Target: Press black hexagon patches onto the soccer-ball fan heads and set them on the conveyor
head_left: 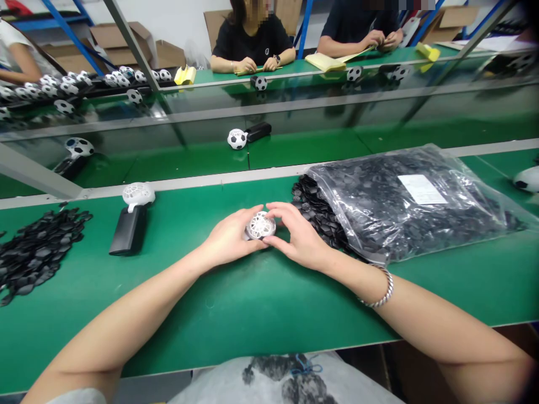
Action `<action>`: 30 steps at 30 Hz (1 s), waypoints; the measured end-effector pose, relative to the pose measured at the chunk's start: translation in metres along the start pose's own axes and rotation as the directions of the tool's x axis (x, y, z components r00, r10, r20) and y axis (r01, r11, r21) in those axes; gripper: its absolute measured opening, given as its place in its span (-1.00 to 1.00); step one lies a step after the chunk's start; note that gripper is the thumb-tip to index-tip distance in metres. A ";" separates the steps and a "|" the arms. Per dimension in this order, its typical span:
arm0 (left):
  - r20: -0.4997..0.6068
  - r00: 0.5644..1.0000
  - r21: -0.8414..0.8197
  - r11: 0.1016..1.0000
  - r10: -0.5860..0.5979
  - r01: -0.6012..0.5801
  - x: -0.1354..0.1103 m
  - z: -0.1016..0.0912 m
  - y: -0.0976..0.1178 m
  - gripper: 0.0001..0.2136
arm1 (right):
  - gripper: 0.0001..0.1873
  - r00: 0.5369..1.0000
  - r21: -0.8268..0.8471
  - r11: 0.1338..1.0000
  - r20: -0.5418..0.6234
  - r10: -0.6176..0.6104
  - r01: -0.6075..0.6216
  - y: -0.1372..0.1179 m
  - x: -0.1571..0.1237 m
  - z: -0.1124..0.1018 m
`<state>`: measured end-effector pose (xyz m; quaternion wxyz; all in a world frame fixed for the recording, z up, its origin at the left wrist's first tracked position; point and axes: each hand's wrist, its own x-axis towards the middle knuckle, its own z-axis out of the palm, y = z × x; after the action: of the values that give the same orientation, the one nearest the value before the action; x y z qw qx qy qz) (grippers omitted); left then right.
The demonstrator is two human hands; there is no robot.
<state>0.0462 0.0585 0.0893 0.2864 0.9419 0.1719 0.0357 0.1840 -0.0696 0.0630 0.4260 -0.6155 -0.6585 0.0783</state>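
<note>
1. Head view, hands: the white ball [261, 225] is at the clock's centre, over the green table [236, 308], twelve pointing away from the wearer. The left hand [231, 234] curls around it from nine o'clock, gripping its side. The right hand [300, 238] is bent into a C at three, thumb and fingertips closed on the ball's edge; whether they also pinch a small piece, I cannot tell.

2. Head view, handling: the ball looks light, stiff and smooth, so probably a little slippery. Its thin openwork ribs may crack under hard pressure; the sides at nine and three seem the safest hold. Any handle beneath is hidden.

3. Head view, counts:
 - One ball held, by two hands; one bracelet [381, 287] on the right forearm.
 - One handled ball [130, 224] on the table at nine, its head all white.
 - One heap of black pieces [36, 249] farther out at nine, too many to count.
 - One clear bag [396, 207] towards three, uncountable black pieces spilling from its mouth; one label [422, 189].
 - Two black-patched balls beyond the table edge: one [238, 138] between eleven and twelve, another [80, 147] near ten.
 - Three co-workers, near ten, twelve [252, 42] and one.
</note>
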 end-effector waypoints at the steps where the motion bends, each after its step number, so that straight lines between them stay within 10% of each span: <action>1: 0.001 1.000 0.003 1.000 0.005 -0.005 0.001 0.000 0.000 -0.33 | -0.59 0.999 0.026 0.999 0.024 0.024 -0.024 0.000 -0.001 0.002; 9: 0.037 0.999 0.040 0.999 0.022 -0.023 -0.001 -0.001 -0.001 -0.33 | -0.71 0.988 0.047 0.991 0.102 0.120 -0.125 0.006 0.009 -0.016; 15: -0.004 0.998 0.225 0.972 0.062 -0.060 -0.007 -0.003 0.001 -0.42 | -0.87 0.947 -0.386 0.895 0.131 0.294 -0.224 0.016 0.017 -0.056; 20: 0.045 0.997 0.245 0.967 0.060 -0.069 -0.009 -0.003 0.004 -0.39 | -0.88 0.857 -0.553 0.814 0.318 0.405 -0.179 0.014 0.011 -0.051; 30: -0.053 0.989 0.209 0.970 0.139 -0.125 -0.010 0.007 -0.002 -0.36 | -0.83 0.843 -0.590 0.789 0.326 0.428 -0.172 0.020 0.006 -0.052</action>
<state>0.0369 0.0530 0.0831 0.1790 0.9740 0.1212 0.0684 0.2337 -0.0823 0.0860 0.0553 -0.7745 -0.6227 0.0969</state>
